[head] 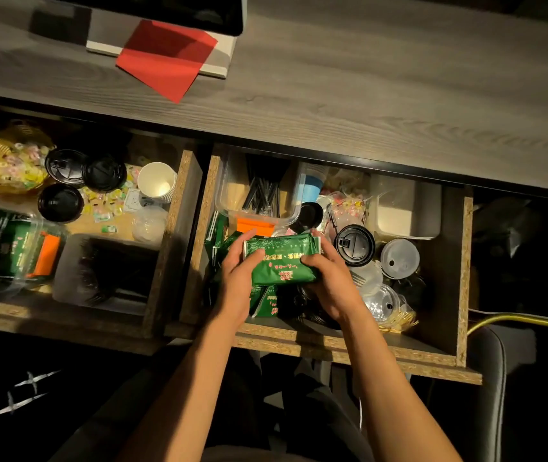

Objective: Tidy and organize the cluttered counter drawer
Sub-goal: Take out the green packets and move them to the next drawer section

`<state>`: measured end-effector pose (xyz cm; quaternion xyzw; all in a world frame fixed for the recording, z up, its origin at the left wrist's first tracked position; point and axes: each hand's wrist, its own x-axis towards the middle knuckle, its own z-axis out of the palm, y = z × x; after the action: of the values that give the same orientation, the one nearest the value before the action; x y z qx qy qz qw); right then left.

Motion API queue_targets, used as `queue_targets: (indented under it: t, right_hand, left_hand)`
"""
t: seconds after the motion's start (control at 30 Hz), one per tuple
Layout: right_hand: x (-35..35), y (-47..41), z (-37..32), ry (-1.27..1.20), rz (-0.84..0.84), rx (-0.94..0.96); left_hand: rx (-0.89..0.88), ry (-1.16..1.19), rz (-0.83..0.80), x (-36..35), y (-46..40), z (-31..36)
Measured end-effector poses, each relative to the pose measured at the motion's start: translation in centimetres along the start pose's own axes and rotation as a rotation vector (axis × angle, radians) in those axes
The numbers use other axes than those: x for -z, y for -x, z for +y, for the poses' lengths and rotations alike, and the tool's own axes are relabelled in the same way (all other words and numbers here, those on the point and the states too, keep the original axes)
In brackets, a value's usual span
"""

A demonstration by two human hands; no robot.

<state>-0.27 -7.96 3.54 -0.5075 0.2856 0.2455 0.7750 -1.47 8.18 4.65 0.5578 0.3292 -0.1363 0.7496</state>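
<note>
Grip: both hands hold a green packet (281, 261) over the right drawer (462, 278).
Right of grip: black lid (354, 245) and clear lids (399, 258) crowd close.
Beyond grip: clear container (255, 191) blocks.
Below grip: more green packets (266, 301).
Far right: bare drawer floor.
</note>
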Motion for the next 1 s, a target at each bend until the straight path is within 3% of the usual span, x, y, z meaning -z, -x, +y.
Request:
queue_targets:
  t: [0.37, 0.47, 0.6, 0.67, 0.73, 0.8, 0.9, 1.0]
  right_hand:
    - [-2.2, 0.6, 0.4, 0.204, 0.118, 0.021]
    - [-1.9, 0.6, 0.5, 0.264, 0.054, 0.008]
    - [-2.1, 0.2, 1.2, 0.209, -0.046, -0.090]
    - [-2.4, 0.0, 1.7, 0.151, -0.018, -0.153]
    - [-2.5, -0.2, 1.9, 0.108, 0.049, -0.156]
    - [-2.6, -0.4, 1.9, 0.095, 0.101, -0.110]
    - [-3.6, -0.5, 2.0, 0.114, 0.124, -0.030]
    - [-5.4, -0.4, 2.1, 0.179, 0.081, 0.024]
  left_hand:
    - [-0.149, -0.364, -0.006, -1.5, -0.1, 1.0]
    - [-0.145, -0.437, -0.027, -0.6, -0.1, 0.8]
    - [-0.203, -0.386, 0.096, 0.3, -0.4, 0.0]
    - [-0.181, -0.315, 0.138, 0.7, -0.4, -0.3]
    - [-0.173, -0.345, 0.077, 2.0, -0.8, -0.6]
    - [-0.074, -0.397, -0.050, 3.8, -1.2, -0.5]
    - [0.239, -0.319, -0.216, 5.0, -1.2, 0.8]
    - [0.397, -0.324, -0.223, 5.7, -1.7, 1.5]
